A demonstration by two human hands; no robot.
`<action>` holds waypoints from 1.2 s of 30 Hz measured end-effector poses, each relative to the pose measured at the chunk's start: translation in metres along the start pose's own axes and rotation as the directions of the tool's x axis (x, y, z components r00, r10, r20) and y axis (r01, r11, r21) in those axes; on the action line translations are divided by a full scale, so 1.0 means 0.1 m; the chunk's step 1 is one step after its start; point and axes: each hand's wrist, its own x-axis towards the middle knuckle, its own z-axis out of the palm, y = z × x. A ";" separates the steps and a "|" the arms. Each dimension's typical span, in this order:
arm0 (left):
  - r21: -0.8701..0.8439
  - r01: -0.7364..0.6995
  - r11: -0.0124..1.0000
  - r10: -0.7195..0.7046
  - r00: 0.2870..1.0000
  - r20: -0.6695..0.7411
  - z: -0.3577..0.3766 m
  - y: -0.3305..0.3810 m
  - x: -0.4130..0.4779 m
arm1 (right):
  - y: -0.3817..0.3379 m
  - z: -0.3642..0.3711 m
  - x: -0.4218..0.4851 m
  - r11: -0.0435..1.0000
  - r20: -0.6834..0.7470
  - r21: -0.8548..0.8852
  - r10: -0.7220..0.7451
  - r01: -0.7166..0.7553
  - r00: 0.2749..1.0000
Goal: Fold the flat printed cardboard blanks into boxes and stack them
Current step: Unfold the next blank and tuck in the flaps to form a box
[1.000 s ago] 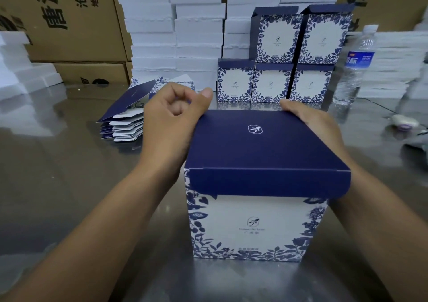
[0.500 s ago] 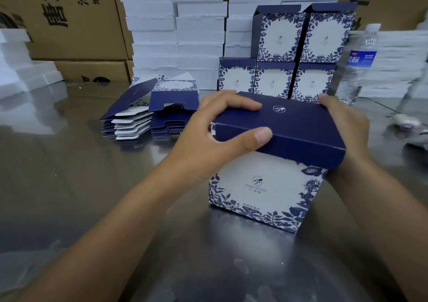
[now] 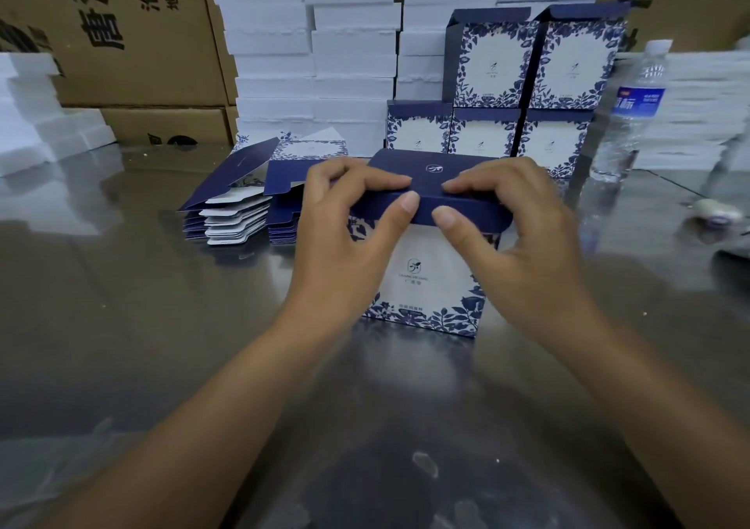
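Observation:
A folded box [image 3: 426, 281], white with blue leaf print and a navy lid, stands on the steel table in the middle of the head view. My left hand [image 3: 349, 236] pinches the lid's front flap from the left, fingers on top and thumb on the flap. From the right, my right hand [image 3: 511, 232] pinches the same flap. Several finished boxes [image 3: 531, 94] are stacked in two rows behind it. Two piles of flat blanks [image 3: 239, 208] lie to the left.
A clear water bottle [image 3: 629, 118] with a blue label stands at the right. White foam slabs [image 3: 312, 53] are stacked at the back, brown cartons [image 3: 134, 41] at the back left. A small white object [image 3: 716, 212] lies at the far right on the steel table [image 3: 142, 325].
The box has moved away from me toward the stack of finished boxes. Both hands have shifted from the box's sides to the front of the lid and now pinch its flap.

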 end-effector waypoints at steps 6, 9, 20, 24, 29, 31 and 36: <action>-0.017 -0.012 1.000 0.011 0.999 -0.053 0.07 0.04 -0.08 | -0.02 0.10 -0.05 0.996 -0.152 0.069 0.065 -0.056 0.986; -0.016 -0.026 1.000 0.025 0.997 -0.068 0.09 0.05 -0.08 | -0.02 0.10 -0.05 0.996 -0.181 0.073 0.060 -0.047 0.982; -0.075 -0.025 0.997 0.023 0.999 -0.026 0.02 0.00 0.00 | 0.02 0.02 -0.02 0.983 -0.153 0.165 0.100 -0.074 0.983; -0.175 0.055 0.983 -0.058 0.998 -0.012 -0.05 -0.02 0.06 | 0.06 0.00 -0.01 0.974 -0.146 0.201 0.140 -0.110 0.979; -0.181 0.081 0.980 -0.081 0.997 0.008 -0.09 -0.05 0.10 | 0.10 0.00 0.02 0.968 -0.119 0.219 0.151 -0.122 0.981; -0.167 0.068 0.984 -0.067 0.998 0.011 -0.10 -0.05 0.10 | 0.11 -0.01 0.01 0.966 -0.119 0.229 0.150 -0.120 0.981; -0.187 0.070 0.980 -0.066 0.997 0.027 -0.13 -0.07 0.12 | 0.13 -0.03 0.00 0.942 -0.131 0.286 0.220 -0.175 0.967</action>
